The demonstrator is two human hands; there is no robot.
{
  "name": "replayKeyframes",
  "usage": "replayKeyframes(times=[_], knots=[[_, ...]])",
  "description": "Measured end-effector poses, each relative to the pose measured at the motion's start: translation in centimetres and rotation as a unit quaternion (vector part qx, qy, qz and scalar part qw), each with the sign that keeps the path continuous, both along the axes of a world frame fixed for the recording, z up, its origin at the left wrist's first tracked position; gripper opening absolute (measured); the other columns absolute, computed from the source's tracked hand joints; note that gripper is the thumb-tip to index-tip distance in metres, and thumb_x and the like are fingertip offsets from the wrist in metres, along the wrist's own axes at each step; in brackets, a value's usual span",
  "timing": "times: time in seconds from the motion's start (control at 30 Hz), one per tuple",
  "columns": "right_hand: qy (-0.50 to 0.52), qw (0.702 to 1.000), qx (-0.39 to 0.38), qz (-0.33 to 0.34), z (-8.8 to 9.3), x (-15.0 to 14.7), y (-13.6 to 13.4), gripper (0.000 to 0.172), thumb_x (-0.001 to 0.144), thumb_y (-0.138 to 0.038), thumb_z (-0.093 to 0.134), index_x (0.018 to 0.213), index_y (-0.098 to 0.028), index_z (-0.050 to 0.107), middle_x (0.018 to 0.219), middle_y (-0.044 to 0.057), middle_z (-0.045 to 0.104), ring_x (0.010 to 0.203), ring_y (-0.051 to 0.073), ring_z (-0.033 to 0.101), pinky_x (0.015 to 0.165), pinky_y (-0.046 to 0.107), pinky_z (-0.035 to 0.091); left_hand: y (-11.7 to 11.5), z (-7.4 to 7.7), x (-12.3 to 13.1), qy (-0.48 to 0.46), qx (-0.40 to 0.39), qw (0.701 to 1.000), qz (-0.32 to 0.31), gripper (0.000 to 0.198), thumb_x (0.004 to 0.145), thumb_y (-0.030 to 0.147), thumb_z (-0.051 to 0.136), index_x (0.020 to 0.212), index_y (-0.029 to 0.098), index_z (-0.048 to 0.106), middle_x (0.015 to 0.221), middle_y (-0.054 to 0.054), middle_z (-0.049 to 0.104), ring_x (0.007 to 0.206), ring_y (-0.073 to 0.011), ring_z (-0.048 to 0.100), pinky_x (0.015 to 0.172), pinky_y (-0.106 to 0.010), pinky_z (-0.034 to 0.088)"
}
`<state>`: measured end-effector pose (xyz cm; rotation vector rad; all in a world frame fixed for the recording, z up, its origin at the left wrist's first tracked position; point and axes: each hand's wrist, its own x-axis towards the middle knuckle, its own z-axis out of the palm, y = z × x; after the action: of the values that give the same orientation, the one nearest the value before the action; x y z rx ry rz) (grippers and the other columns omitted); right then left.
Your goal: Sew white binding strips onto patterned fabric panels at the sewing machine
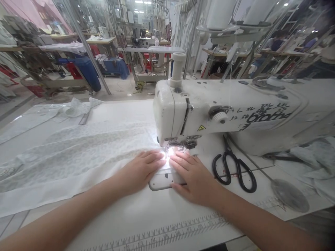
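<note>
fabric (78,157), white with a faint pattern, lies across the counter (157,219) in front of me. it spreads from the far left in to the foot of the sewing machine (209,111). my left hand (141,170) rests flat on it, palm down, with the fingers straight and close together. its fingertips are just beside the needle, where a small lamp (169,152) shines bright.

my right hand (193,177) lies flat too, palm down, with the fingers stretched out and slightly fanned. its tips sit on the other side of the needle, near the left fingertips. i cannot tell whether they touch, or whether cloth reaches under this hand. neither hand pinches or grips anything; both are opened out and pressing down. between them a pale plate (159,182) with rounded corners shows on the counter, and my right thumb lies along its edge.

black scissors (234,169) lie on the counter just to the right of my right hand, apart from it. their handles point toward me and their blades run back under the machine's arm. the machine is white, with black lettering along the arm, a ribbed knob (220,116), a yellow warning sticker (201,128) and a white post (178,68) standing upright on top.

a printed ruler (167,233) runs along the near edge of the counter. farther right a round grey disc (290,195) on a thin rod lies flat. at the back left a small folded piece of white cloth (78,106) sits well apart from my hands. beyond the counter stand other workbenches and a blue bin (89,71).
</note>
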<state>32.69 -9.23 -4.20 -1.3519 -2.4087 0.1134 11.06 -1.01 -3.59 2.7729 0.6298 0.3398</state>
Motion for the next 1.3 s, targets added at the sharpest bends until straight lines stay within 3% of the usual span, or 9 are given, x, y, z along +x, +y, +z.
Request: replayKeyframes(times=[0.3,0.53,0.77,0.87,0.97,1.03,1.1,1.2,1.3], knots=[[0.003,1.000,-0.013,-0.001,0.0,0.2,0.0,0.053,0.084,-0.036,0.050,0.130,-0.010,0.046,0.130,0.014,0.050,0.121,0.031,0.040,0.102,0.050,0.032,0.1,0.5,0.0,-0.001,-0.023,1.000,-0.013,0.033,0.094,0.024,0.036,0.123,0.029,0.052,0.130,-0.001,0.051,0.124,-0.0212,0.040,0.103,-0.042,0.035],[0.028,0.997,0.031,0.070,-0.4,0.7,-0.7,0.044,0.086,-0.033,0.049,0.123,-0.010,0.049,0.123,0.014,0.055,0.120,0.028,0.042,0.100,0.048,0.037,0.2,1.0,-0.3,-0.001,-0.025,0.999,-0.040,0.033,0.092,0.025,0.039,0.122,0.031,0.054,0.133,-0.001,0.049,0.126,-0.0228,0.039,0.104,-0.042,0.034],[0.022,0.997,0.024,0.065,-0.4,0.7,-0.8,0.045,0.087,-0.034,0.048,0.123,-0.007,0.049,0.124,0.015,0.053,0.120,0.030,0.041,0.101,0.048,0.036,0.7,1.3,-0.2,0.017,-0.015,0.999,-0.041,0.033,0.093,0.027,0.038,0.121,0.029,0.054,0.135,-0.001,0.046,0.125,-0.0218,0.040,0.105,-0.041,0.030],[0.021,0.998,0.020,0.051,-0.3,0.7,-0.5,0.045,0.086,-0.033,0.049,0.124,-0.008,0.048,0.125,0.015,0.052,0.120,0.030,0.041,0.100,0.048,0.036,1.7,1.4,0.1,0.019,-0.006,0.999,-0.029,0.031,0.092,0.027,0.039,0.118,0.027,0.055,0.127,-0.004,0.051,0.117,-0.0212,0.045,0.101,-0.039,0.034],[0.035,0.999,0.031,0.029,0.1,1.0,-0.4,0.034,0.087,-0.027,0.047,0.117,-0.013,0.051,0.118,0.013,0.056,0.112,0.027,0.047,0.095,0.046,0.041,2.6,1.4,0.3,0.019,-0.004,1.000,-0.017,0.031,0.091,0.024,0.039,0.118,0.026,0.055,0.114,-0.005,0.057,0.107,-0.0199,0.049,0.095,-0.035,0.038],[0.037,0.998,0.046,-0.017,0.5,1.9,-0.8,0.025,0.088,-0.025,0.043,0.109,-0.015,0.053,0.107,0.012,0.060,0.102,0.026,0.053,0.087,0.043,0.046,2.9,1.4,0.3,0.019,-0.002,1.000,-0.010,0.032,0.091,0.023,0.039,0.119,0.026,0.054,0.111,-0.005,0.057,0.105,-0.0200,0.049,0.093,-0.035,0.038],[0.034,0.992,0.054,-0.106,0.9,3.6,-1.8,0.021,0.090,-0.027,0.040,0.100,-0.016,0.055,0.093,0.011,0.062,0.088,0.025,0.058,0.074,0.039,0.050,2.9,1.4,0.3,0.019,-0.001,1.000,-0.005,0.032,0.091,0.022,0.038,0.119,0.026,0.054,0.110,-0.005,0.056,0.104,-0.0204,0.049,0.092,-0.035,0.038],[0.011,0.959,0.029,-0.281,1.1,6.8,-3.6,0.023,0.089,-0.039,0.041,0.087,-0.018,0.052,0.075,0.007,0.059,0.064,0.022,0.058,0.052,0.033,0.047,2.7,1.3,0.2,0.014,-0.006,1.000,-0.008,0.032,0.091,0.023,0.036,0.119,0.024,0.053,0.108,-0.006,0.057,0.103,-0.0203,0.049,0.090,-0.035,0.039],[-0.053,0.923,-0.012,-0.380,0.8,9.4,-5.0,0.030,0.085,-0.048,0.046,0.083,-0.018,0.048,0.074,0.007,0.056,0.061,0.023,0.057,0.046,0.031,0.042,2.9,1.4,0.6,0.001,-0.020,1.000,0.015,0.031,0.093,0.025,0.033,0.111,0.020,0.056,0.099,-0.006,0.059,0.098,-0.0201,0.052,0.086,-0.034,0.041]])
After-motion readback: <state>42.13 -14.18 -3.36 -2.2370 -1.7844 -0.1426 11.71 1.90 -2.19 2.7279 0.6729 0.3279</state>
